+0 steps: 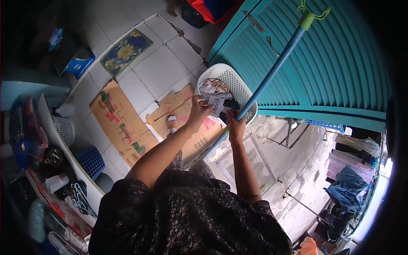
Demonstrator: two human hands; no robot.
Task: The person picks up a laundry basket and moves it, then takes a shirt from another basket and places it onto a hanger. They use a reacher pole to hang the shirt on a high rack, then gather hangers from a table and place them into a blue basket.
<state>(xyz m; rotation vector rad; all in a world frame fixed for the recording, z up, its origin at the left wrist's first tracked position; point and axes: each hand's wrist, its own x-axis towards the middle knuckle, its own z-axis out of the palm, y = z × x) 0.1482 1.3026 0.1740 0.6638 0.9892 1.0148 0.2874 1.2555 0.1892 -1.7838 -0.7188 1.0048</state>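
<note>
The left hand [201, 111] pinches the white label [216, 105] over the white basket [241, 85], while the right hand [236, 124] grips the tilted blue pole [274, 70], whose top could knock the teal shutters [340, 63] if that grip loosens.

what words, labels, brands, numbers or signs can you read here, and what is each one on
"M...", on the white card at the left hand; the rest is not clear enough to read
"WN", ending the lettering on the black item
Red and green print on the cardboard: too blurred to read
</note>
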